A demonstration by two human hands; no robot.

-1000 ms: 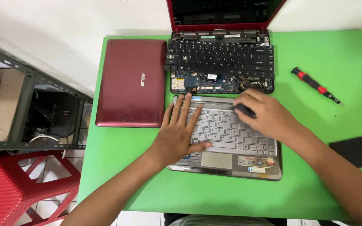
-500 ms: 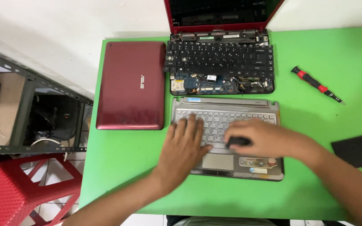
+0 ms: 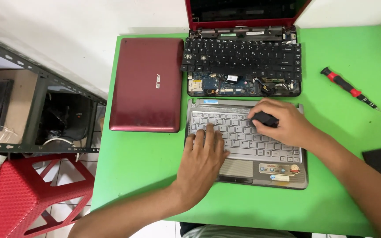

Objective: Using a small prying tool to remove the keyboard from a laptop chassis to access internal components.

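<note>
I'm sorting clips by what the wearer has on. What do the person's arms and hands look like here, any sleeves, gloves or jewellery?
Both forearms are bare to the frame edge, no sleeves showing. The left hand and right hand wear no gloves, and no rings, watch or bracelets are visible.

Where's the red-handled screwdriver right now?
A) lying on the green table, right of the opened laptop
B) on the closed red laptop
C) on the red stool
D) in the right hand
A: the screwdriver lies alone on the green table, right of the opened laptop; the right hand holds a small black object over the grey keyboard.
</note>
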